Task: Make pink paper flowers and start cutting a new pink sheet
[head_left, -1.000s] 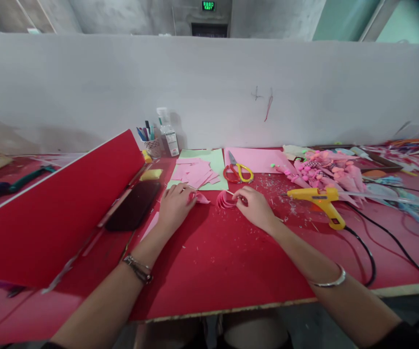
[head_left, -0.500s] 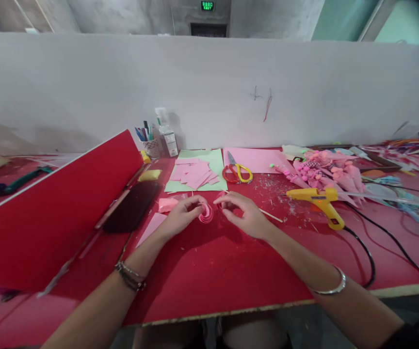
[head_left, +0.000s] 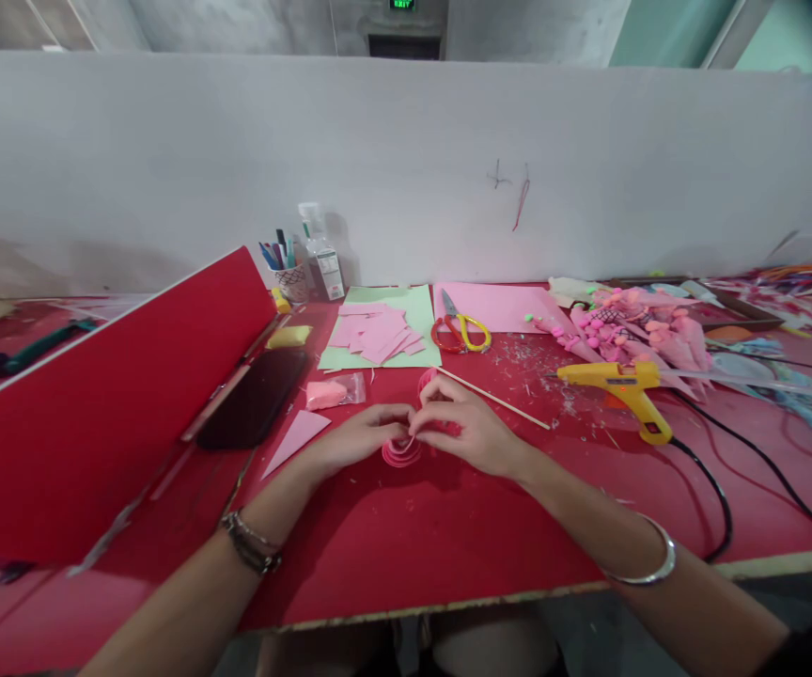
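Observation:
My left hand (head_left: 367, 438) is closed on a pink coil of thin cord or ribbon (head_left: 401, 456), whose loops hang below the fingertips. My right hand (head_left: 473, 423) meets it from the other side, thumb and fingers pinched on a strand at the coil's upper edge. More pink loops (head_left: 427, 378) show behind the right fingers. The two sets of fingertips nearly touch and partly hide the coil. Just beyond the right hand a thin wooden stick (head_left: 494, 398) lies on the table.
Pink paper pieces (head_left: 378, 334) lie on a green sheet (head_left: 332, 355), beside scissors (head_left: 460, 331). At right are a yellow glue gun (head_left: 621, 390) and pink cone bundles (head_left: 638, 324). A phone (head_left: 255, 400), a small plastic packet (head_left: 335, 391) and a red board (head_left: 117, 404) are at left.
My hands have come together and slightly lower, the right fingers now meeting the left at the coil. The packet and more of the stick have come into sight.

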Demonstrator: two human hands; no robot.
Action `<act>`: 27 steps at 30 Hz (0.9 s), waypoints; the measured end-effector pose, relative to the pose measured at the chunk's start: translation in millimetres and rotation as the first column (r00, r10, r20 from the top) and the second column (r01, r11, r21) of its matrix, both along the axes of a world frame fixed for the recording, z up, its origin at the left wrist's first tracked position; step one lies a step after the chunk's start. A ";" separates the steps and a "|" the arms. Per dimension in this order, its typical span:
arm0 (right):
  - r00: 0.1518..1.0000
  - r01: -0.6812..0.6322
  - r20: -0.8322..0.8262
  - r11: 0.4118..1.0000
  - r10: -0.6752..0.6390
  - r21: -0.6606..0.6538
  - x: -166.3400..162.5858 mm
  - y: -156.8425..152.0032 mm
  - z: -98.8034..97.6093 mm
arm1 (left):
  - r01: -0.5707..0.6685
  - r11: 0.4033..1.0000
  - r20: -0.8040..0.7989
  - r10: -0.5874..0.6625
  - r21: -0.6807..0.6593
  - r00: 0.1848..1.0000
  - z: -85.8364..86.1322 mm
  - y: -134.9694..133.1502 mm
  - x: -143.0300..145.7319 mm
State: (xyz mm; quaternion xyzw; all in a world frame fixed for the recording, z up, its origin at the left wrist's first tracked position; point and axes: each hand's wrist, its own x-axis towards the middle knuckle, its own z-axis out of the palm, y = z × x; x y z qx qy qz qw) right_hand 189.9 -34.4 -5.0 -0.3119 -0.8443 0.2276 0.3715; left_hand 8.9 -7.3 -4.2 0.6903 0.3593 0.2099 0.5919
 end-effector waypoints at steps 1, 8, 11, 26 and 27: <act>1.000 0.008 0.000 1.000 -0.008 0.001 -0.5 -0.3 0.0 | -0.033 0.999 0.029 0.033 0.009 0.999 -1.3 0.7 1.0; 0.970 0.222 -0.107 0.975 -0.220 0.008 -0.4 1.6 0.1 | -0.224 0.971 0.307 0.189 0.080 0.933 -11.6 9.4 0.9; 0.959 0.255 -0.129 0.967 -0.253 -0.001 -0.5 2.5 0.6 | -0.156 0.971 0.272 0.103 0.182 0.957 -10.2 7.0 0.3; 0.951 0.257 -0.158 0.963 -0.267 -0.084 -0.2 4.3 -0.3 | -0.204 0.910 0.158 0.156 0.362 0.975 -8.6 7.1 -1.4; 0.950 0.258 -0.158 0.962 -0.269 -0.084 0.0 4.6 -0.6 | -0.203 0.911 0.151 0.158 0.360 0.976 -8.7 7.4 -1.7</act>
